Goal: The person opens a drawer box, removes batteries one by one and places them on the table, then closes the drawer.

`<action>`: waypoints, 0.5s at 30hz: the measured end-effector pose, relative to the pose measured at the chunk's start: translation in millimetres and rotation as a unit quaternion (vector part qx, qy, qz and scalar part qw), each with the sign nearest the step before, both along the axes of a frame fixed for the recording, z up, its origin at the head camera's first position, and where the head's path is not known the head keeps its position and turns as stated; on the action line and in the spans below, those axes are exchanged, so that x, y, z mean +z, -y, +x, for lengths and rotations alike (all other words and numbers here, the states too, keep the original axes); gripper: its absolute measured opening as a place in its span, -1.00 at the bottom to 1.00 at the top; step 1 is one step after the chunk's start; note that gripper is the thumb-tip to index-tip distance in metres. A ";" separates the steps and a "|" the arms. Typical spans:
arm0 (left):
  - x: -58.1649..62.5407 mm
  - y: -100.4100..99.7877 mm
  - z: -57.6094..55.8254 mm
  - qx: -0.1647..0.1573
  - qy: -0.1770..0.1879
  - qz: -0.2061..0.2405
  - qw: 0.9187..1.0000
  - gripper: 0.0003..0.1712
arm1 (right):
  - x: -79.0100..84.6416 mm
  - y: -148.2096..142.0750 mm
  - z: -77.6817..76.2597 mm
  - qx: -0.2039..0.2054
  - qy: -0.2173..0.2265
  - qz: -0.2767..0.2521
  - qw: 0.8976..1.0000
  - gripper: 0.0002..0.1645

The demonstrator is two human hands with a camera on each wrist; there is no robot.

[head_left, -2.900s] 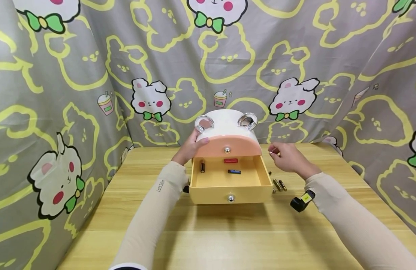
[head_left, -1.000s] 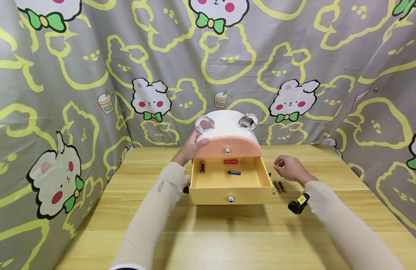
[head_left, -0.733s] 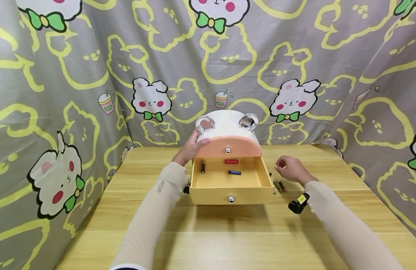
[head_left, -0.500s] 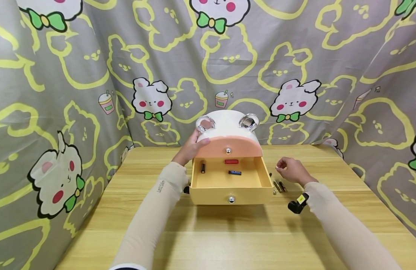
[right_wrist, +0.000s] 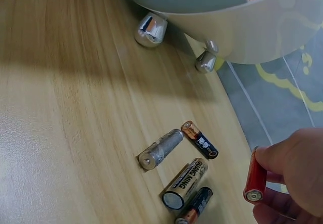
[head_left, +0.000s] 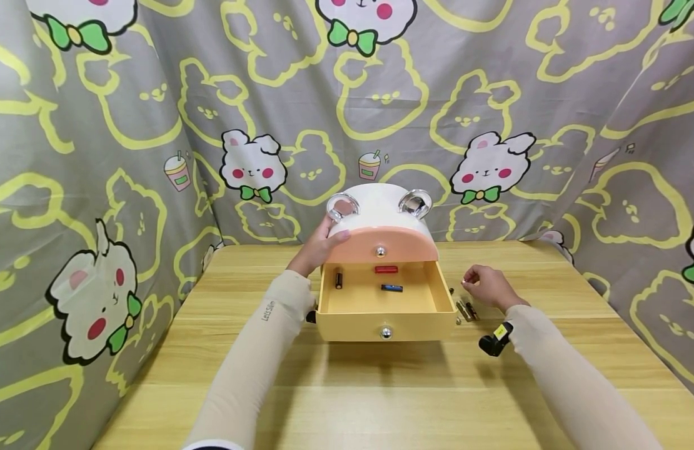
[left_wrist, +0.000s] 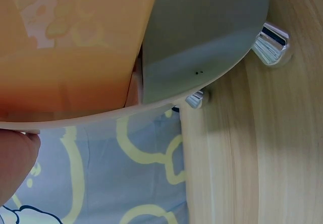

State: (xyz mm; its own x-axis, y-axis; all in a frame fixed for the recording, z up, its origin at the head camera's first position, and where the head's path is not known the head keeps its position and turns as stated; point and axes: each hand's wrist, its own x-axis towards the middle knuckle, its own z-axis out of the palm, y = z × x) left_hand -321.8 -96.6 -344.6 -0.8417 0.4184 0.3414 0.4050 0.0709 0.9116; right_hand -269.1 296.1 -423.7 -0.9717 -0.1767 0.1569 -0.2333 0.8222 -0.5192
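A white desktop drawer box (head_left: 375,206) with clear round ears stands at the table's back, its yellow drawer (head_left: 386,326) pulled out. My left hand (head_left: 316,249) holds the box's left side, thumb at the front edge; its other fingers are partly hidden. Inside the drawer lie a black battery (head_left: 338,280), a red battery (head_left: 386,269) and a blue battery (head_left: 392,288). Right of the box, my right hand (head_left: 490,289) pinches another red battery (right_wrist: 256,178) between thumb and fingers, above the table. Below it lie a silver battery (right_wrist: 160,149) and a GUANG MING battery (right_wrist: 185,182).
Small copper-and-black batteries (right_wrist: 201,141) lie beside the larger ones, close to the drawer's right side. Silver feet (right_wrist: 151,30) carry the box above the wooden table (head_left: 375,406). A patterned curtain (head_left: 302,112) hangs behind and along both sides.
Over the earlier frames my right hand has come down and a little to the right, away from the box. My left hand, the box and the batteries in the drawer stay put.
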 end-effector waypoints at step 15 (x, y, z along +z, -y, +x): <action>2.4 0.4 1.8 -0.007 -0.004 0.004 1.000 -0.17 | -12.5 -4.7 0.9 -0.011 0.000 -0.004 1.000 -0.88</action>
State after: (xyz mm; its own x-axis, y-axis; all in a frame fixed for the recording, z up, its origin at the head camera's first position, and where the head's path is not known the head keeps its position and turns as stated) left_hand -320.0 -97.0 -342.2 -0.8324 0.4276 0.3526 0.4141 0.0570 0.9085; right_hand -268.1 300.8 -436.2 -0.9752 -0.1539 0.1589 -0.2155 0.8225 -0.5264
